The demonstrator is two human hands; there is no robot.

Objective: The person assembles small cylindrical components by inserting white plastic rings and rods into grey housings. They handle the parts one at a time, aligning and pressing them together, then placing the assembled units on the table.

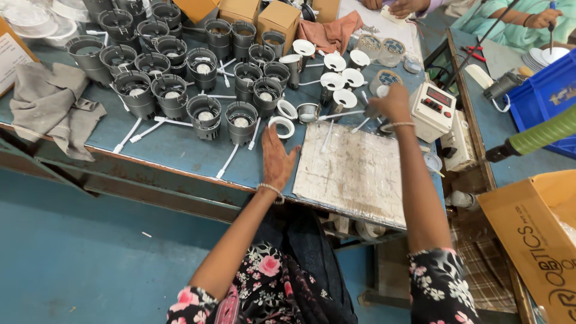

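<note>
Grey plastic lamp housings [205, 114] are stood in rows on the blue-topped bench [174, 147], each upright w/ a white disc inside; white cable ties [228, 161] are scattered between them. Left hand [277, 157] is laid flat, palm down, fingers spread wide & holding nothing, fingertips just short of a white ring [281, 126] lying flat directly ahead of it. A second white ring [287, 108] sits just beyond, beside the nearest housing [242, 122]. So the ring lies straight fwd of the left fingers, no long axis to speak of (round), and the left hand is clearly the nearer one.

Right hand [393, 103] is stretched further out, approx. over a small grey tool or part [371, 111] near the white meter box [433, 109]; fingers are curled down & seem closed on something, but what exactly can't be told from this angle. A scratched work board [354, 171] is set between the two arms, w/ a thin white stick [328, 137] resting on its far edge. White reflector cups [345, 98] are grouped behind that. A grey cloth [51, 105] is bunched at the bench's left end. Another person's hands are seen at the far top right, apart.
</note>
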